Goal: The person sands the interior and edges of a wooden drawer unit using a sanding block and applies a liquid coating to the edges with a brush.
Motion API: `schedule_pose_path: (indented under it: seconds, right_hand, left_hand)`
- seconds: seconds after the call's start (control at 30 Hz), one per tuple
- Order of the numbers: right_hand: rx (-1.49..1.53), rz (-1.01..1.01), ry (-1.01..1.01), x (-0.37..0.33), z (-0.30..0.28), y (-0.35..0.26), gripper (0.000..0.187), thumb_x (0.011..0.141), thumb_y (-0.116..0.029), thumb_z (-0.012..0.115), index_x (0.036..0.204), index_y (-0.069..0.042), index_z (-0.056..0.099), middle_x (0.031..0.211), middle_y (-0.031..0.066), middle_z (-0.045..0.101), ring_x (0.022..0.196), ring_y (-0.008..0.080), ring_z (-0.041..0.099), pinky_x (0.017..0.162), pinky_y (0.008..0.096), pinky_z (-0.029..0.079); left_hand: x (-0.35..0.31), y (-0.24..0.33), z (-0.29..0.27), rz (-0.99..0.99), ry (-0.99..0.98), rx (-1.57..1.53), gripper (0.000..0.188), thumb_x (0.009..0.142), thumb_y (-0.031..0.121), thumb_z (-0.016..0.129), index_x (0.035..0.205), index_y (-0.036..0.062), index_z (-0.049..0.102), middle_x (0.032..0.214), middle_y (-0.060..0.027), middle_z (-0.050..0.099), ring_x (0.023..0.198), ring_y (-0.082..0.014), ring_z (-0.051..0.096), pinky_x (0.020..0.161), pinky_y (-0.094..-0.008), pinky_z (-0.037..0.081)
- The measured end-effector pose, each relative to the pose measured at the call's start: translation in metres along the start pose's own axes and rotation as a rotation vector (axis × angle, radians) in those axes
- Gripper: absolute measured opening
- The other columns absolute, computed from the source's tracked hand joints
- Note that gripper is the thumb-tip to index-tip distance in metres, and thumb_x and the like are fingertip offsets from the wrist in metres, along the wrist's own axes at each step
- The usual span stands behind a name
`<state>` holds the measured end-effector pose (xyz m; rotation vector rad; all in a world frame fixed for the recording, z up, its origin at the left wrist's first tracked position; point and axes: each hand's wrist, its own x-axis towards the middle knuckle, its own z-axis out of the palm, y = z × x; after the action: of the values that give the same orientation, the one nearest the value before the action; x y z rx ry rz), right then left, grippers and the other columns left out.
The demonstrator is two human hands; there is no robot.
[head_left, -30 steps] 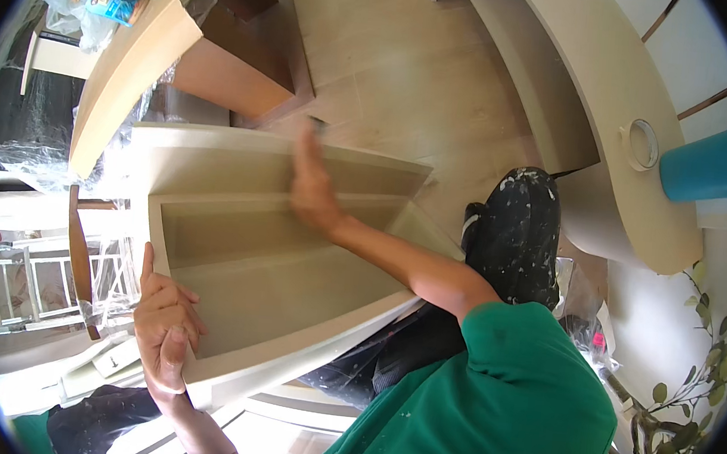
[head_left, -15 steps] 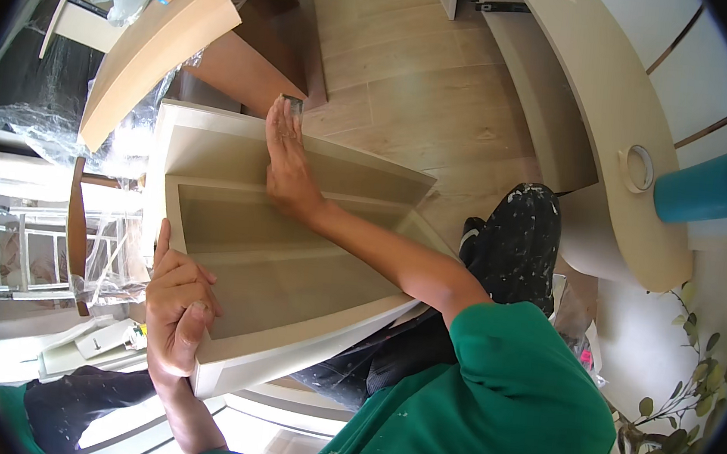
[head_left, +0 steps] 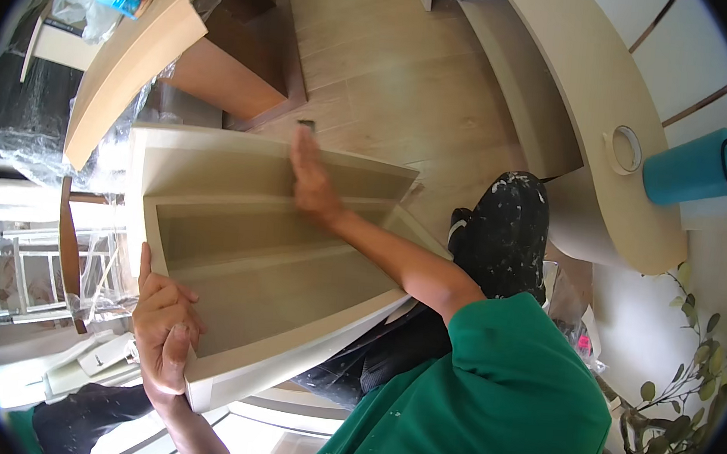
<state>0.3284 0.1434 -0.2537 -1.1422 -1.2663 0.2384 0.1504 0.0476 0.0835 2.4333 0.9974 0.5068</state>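
Note:
A cream-painted wooden drawer-like box [head_left: 237, 289] lies tilted in front of me, its hollow side facing up. My left hand [head_left: 167, 322] grips its near left edge, fingers wrapped over the rim and the index finger stretched along the outside. Over the far panel, my right hand [head_left: 314, 179] is slightly blurred, with its fingers extended together. At those fingertips shows a small dark pad [head_left: 307, 124], perhaps a sanding pad, projecting past the panel's top edge. My fingers cover most of it.
A curved cream counter [head_left: 598, 161] at right carries a tape roll [head_left: 623, 150] and a teal bottle [head_left: 688, 173]. Brown furniture [head_left: 230, 68] stands beyond the box. Left are a wooden panel [head_left: 132, 60], plastic wrap and a white rack [head_left: 13, 278]. A leafy plant [head_left: 685, 411] is lower right.
My right hand and the small pad have moved rightward along the box's far panel. The whole view has shifted slightly; my left hand keeps its grip on the box edge.

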Motion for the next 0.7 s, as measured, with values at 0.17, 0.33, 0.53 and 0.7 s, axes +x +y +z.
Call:
schedule_pose_path:
  seconds: [0.17, 0.33, 0.53, 0.7]
  right_hand:
    - [-0.170, 0.425, 0.171, -0.079, -0.044, 0.119, 0.081, 0.090, 0.011, 0.040, 0.166, 0.007, 0.012, 0.171, 0.0342, 0.012, 0.161, 0.0461, 0.012, 0.134, 0.0484, 0.012]
    - [-0.215, 0.781, 0.139, -0.116, -0.063, 0.159, 0.083, 0.093, 0.013, 0.040, 0.167, 0.004, 0.007, 0.173, 0.0297, 0.011, 0.162, 0.0415, 0.011, 0.133, 0.0444, 0.017]
    - [-0.347, 0.814, 0.126, -0.132, -0.065, 0.217, 0.082, 0.092, 0.014, 0.041, 0.167, 0.004, 0.008, 0.172, 0.0306, 0.013, 0.162, 0.0409, 0.013, 0.133, 0.0446, 0.017]
    - [-0.267, 0.813, 0.068, -0.144, -0.048, 0.192, 0.081, 0.091, 0.012, 0.044, 0.165, 0.007, 0.013, 0.172, 0.0306, 0.014, 0.162, 0.0411, 0.012, 0.134, 0.0453, 0.014]
  left_hand:
    - [0.009, 0.006, 0.007, 0.010, 0.021, 0.025, 0.061, 0.096, 0.050, 0.047, 0.050, 0.0098, 0.047, 0.053, -0.0042, 0.049, 0.079, -0.0256, 0.059, 0.132, -0.0639, 0.009]
    - [0.009, 0.000, 0.009, -0.009, 0.023, 0.022, 0.062, 0.097, 0.050, 0.046, 0.050, 0.0101, 0.046, 0.052, -0.0033, 0.051, 0.079, -0.0249, 0.059, 0.133, -0.0645, 0.008]
    - [0.032, 0.007, 0.010, 0.010, -0.014, 0.051, 0.065, 0.099, 0.053, 0.045, 0.049, 0.0110, 0.045, 0.052, -0.0022, 0.053, 0.079, -0.0239, 0.058, 0.132, -0.0659, 0.008]
    - [0.005, -0.004, 0.007, -0.085, 0.005, 0.066, 0.068, 0.101, 0.055, 0.043, 0.049, 0.0111, 0.044, 0.051, -0.0020, 0.052, 0.080, -0.0239, 0.058, 0.132, -0.0659, 0.008]
